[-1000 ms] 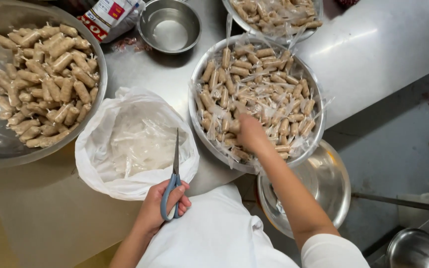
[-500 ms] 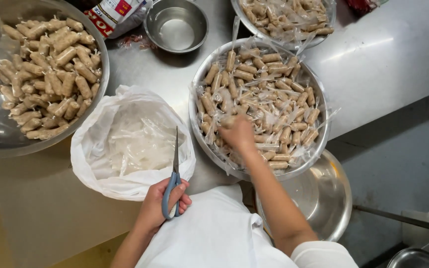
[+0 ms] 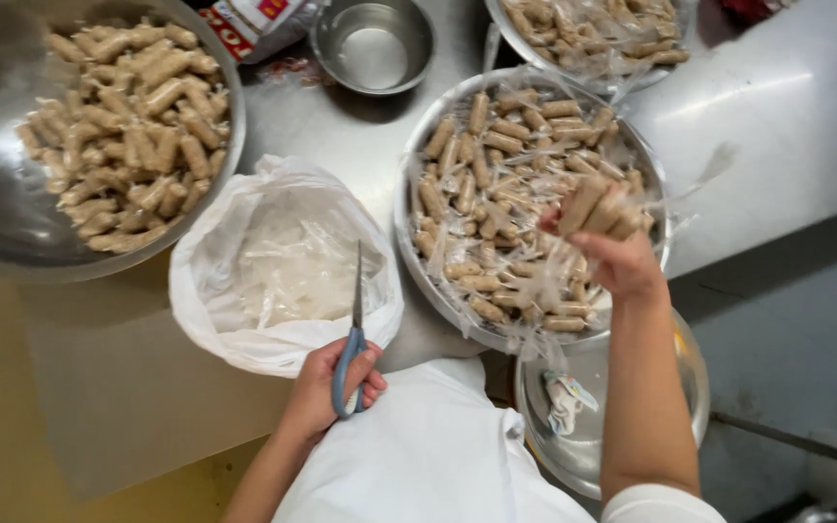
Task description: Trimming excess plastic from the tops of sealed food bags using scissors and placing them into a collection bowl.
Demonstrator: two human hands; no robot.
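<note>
My left hand (image 3: 326, 387) grips blue-handled scissors (image 3: 353, 334), blades pointing away over a white plastic bag (image 3: 215, 320) that holds clear wrapper scraps. My right hand (image 3: 617, 260) is lifted over a steel bowl (image 3: 409, 242) of plastic-wrapped brown sausages and holds a few wrapped sausages (image 3: 598, 205) with wrapper ends trailing. The big steel bowl (image 3: 2, 223) at far left holds several unwrapped sausages.
A small empty steel bowl (image 3: 372, 48) stands at the back, beside a red and white packet (image 3: 254, 21). Another bowl of wrapped sausages (image 3: 593, 34) is at the back right. A steel bowl (image 3: 554, 436) with a crumpled wrapper lies low by my right arm.
My right hand was reaching into the bowl of wrapped sausages; now it has come up to the right with a few of them. The left hand with the scissors has hardly moved.
</note>
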